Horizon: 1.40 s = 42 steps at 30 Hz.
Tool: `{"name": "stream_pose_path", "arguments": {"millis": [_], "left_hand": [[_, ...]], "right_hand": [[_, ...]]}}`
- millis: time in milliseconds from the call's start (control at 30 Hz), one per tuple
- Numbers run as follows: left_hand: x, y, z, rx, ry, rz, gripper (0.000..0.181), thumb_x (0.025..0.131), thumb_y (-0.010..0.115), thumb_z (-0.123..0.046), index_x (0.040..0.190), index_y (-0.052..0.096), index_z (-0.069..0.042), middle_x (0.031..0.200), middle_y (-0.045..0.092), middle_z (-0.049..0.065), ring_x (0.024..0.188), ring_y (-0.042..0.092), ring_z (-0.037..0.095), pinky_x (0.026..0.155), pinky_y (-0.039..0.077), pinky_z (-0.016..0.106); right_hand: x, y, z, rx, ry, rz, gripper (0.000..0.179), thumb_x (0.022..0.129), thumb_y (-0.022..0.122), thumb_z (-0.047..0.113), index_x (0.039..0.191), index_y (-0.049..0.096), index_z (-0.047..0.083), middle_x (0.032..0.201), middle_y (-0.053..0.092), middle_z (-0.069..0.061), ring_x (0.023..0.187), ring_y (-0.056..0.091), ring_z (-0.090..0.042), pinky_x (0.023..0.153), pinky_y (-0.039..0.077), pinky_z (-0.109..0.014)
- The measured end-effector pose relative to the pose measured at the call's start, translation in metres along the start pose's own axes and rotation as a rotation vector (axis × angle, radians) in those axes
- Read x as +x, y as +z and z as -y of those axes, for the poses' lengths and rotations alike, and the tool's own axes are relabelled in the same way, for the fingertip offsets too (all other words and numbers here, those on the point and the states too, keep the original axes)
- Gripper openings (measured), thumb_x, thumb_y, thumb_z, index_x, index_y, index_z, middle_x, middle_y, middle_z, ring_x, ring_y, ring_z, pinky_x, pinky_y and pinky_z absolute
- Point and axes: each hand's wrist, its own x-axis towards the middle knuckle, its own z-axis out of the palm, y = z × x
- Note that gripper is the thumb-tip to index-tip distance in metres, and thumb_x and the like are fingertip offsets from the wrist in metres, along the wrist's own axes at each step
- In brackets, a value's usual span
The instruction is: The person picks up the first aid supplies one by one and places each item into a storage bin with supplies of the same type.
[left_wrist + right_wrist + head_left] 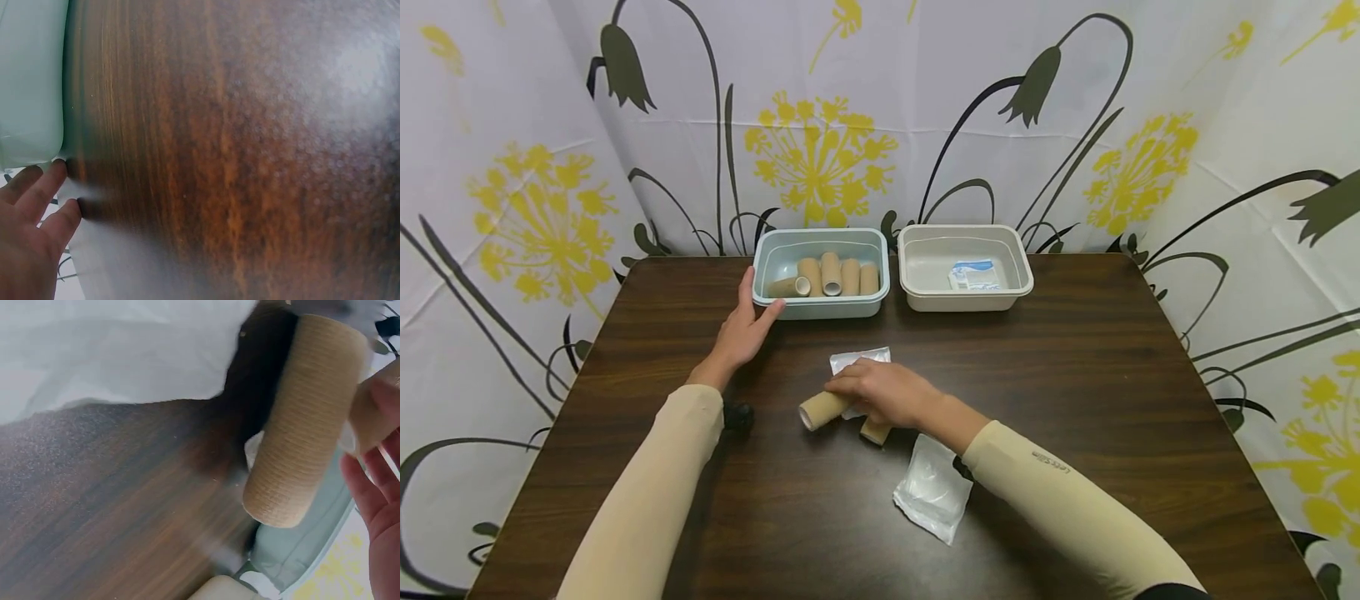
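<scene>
My right hand (891, 392) holds a brown cardboard tube (822, 410) over the middle of the table. The right wrist view shows this tube (365, 422) at the fingers. Just below that hand lies a second cardboard tube (875, 432), large in the right wrist view. My left hand (741, 337) touches the front left corner of a light blue bin (820, 310), its thumb at the front and its fingers along the side. Inside the bin are several cardboard tubes (831, 275). In the left wrist view, the left fingers (44, 194) look fairly straight beside the bin.
A whitish bin (966, 302) with a white and blue packet (974, 275) stands right of the blue one. One silvery white packet (865, 357) lies behind the right hand, another (934, 492) near the right forearm. A patterned curtain (820, 100) hangs behind the table (1097, 375).
</scene>
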Motion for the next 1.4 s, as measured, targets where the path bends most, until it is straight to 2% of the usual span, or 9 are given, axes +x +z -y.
{"name": "stream_pose_path", "arguments": {"millis": [67, 167, 333, 467, 533, 667, 900, 1167, 1400], "left_hand": [[0.0, 0.0, 0.0, 0.001, -0.002, 0.002, 0.083, 0.092, 0.036, -0.067, 0.148, -0.02, -0.041, 0.16, 0.006, 0.014, 0.14, 0.018, 0.047, 0.105, 0.015, 0.069], [0.0, 0.0, 0.0, 0.0, 0.002, 0.005, 0.083, 0.092, 0.036, -0.068, 0.147, -0.021, -0.043, 0.16, 0.005, 0.013, 0.141, 0.017, 0.046, 0.106, 0.015, 0.068], [0.0, -0.001, 0.0, -0.002, -0.002, 0.004, 0.084, 0.092, 0.036, -0.067, 0.147, -0.021, -0.041, 0.16, 0.006, 0.014, 0.141, 0.017, 0.046, 0.107, 0.015, 0.067], [0.001, 0.0, 0.0, 0.003, -0.006, -0.008, 0.084, 0.092, 0.036, -0.067, 0.149, -0.019, -0.039, 0.159, 0.011, 0.018, 0.139, 0.021, 0.048, 0.106, 0.016, 0.067], [0.001, 0.0, 0.001, 0.004, -0.005, -0.01, 0.083, 0.092, 0.036, -0.066, 0.149, -0.019, -0.039, 0.158, 0.011, 0.018, 0.139, 0.021, 0.048, 0.106, 0.017, 0.067], [0.0, 0.0, 0.002, -0.008, 0.001, -0.007, 0.083, 0.093, 0.037, -0.065, 0.148, -0.019, -0.041, 0.159, 0.01, 0.016, 0.14, 0.02, 0.045, 0.107, 0.016, 0.067], [0.0, 0.0, 0.0, 0.001, 0.0, -0.007, 0.083, 0.093, 0.036, -0.066, 0.148, -0.02, -0.041, 0.159, 0.008, 0.016, 0.14, 0.019, 0.047, 0.106, 0.016, 0.067], [-0.001, 0.001, 0.0, -0.017, -0.01, 0.01, 0.083, 0.092, 0.036, -0.066, 0.148, -0.021, -0.041, 0.16, 0.003, 0.013, 0.142, 0.015, 0.045, 0.107, 0.013, 0.068], [0.002, 0.001, 0.002, -0.019, -0.006, 0.002, 0.083, 0.092, 0.037, -0.066, 0.148, -0.019, -0.041, 0.16, 0.005, 0.015, 0.141, 0.017, 0.046, 0.107, 0.013, 0.068]], "right_hand": [[-0.002, -0.005, 0.001, 0.062, 0.025, -0.018, 0.044, 0.088, 0.07, 0.019, 0.131, 0.059, 0.018, 0.124, 0.062, 0.004, 0.115, 0.055, -0.012, 0.098, 0.044, -0.028], [-0.003, -0.009, 0.0, 0.176, 0.072, -0.066, 0.045, 0.085, 0.073, 0.027, 0.128, 0.061, 0.017, 0.119, 0.064, 0.005, 0.104, 0.059, -0.009, 0.091, 0.046, -0.026], [0.0, -0.012, -0.006, 0.45, 0.159, -0.179, 0.05, 0.08, 0.079, 0.022, 0.126, 0.063, 0.012, 0.113, 0.067, 0.002, 0.092, 0.061, -0.008, 0.077, 0.052, -0.023], [0.005, -0.014, -0.011, 0.645, 0.257, -0.272, 0.051, 0.078, 0.08, 0.016, 0.125, 0.062, 0.006, 0.106, 0.069, -0.005, 0.093, 0.065, -0.014, 0.075, 0.055, -0.027], [0.008, -0.015, -0.015, 0.695, 0.32, -0.318, 0.05, 0.078, 0.08, 0.016, 0.124, 0.063, 0.005, 0.103, 0.07, -0.007, 0.091, 0.066, -0.016, 0.077, 0.055, -0.033], [0.016, -0.021, -0.024, 0.783, 0.483, -0.405, 0.049, 0.08, 0.078, 0.019, 0.124, 0.062, 0.005, 0.104, 0.07, -0.008, 0.09, 0.068, -0.016, 0.08, 0.054, -0.034], [0.031, -0.04, -0.046, 1.11, 0.775, -0.545, 0.051, 0.085, 0.073, 0.014, 0.131, 0.055, 0.001, 0.117, 0.064, -0.019, 0.096, 0.066, -0.026, 0.074, 0.057, -0.037], [0.045, -0.053, -0.07, 1.256, 0.885, -0.647, 0.055, 0.088, 0.071, 0.018, 0.135, 0.049, 0.001, 0.122, 0.061, -0.02, 0.103, 0.064, -0.031, 0.084, 0.052, -0.047], [0.055, -0.051, -0.078, 1.272, 0.959, -0.736, 0.052, 0.087, 0.071, 0.019, 0.133, 0.052, 0.002, 0.119, 0.062, -0.018, 0.098, 0.065, -0.025, 0.083, 0.054, -0.043]]}}
